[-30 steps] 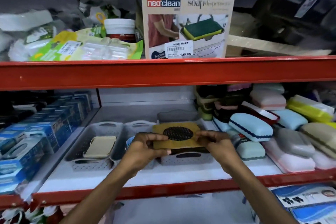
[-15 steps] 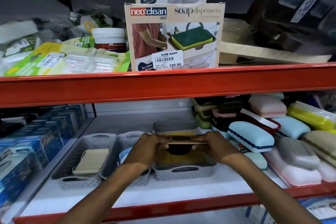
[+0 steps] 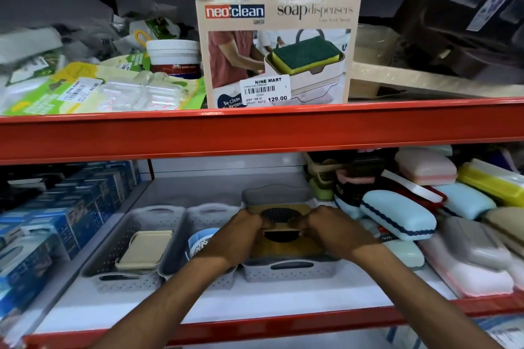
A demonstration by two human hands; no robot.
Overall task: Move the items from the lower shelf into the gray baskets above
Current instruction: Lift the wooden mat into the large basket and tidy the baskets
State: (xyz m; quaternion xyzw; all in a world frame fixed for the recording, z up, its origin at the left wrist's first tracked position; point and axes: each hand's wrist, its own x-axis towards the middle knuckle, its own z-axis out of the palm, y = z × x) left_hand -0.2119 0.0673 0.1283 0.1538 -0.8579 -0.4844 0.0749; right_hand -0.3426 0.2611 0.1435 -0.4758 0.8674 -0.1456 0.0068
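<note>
Three gray perforated baskets stand side by side on the white shelf. My left hand and my right hand grip the two ends of a flat yellow-brown soap dish with a dark round mesh, held over the right basket. A second yellow-brown dish lies in that basket under it. The left basket holds a beige dish. The middle basket holds a blue and white item, partly hidden by my left arm.
Soap cases in pastel colours are piled on the shelf to the right. Blue boxes fill the left. A red shelf beam runs overhead, with a soap dispenser box and packets above it.
The dish was held flat and high above the baskets; both hands have lowered it over the right basket, onto the dish lying there. The camera has moved closer.
</note>
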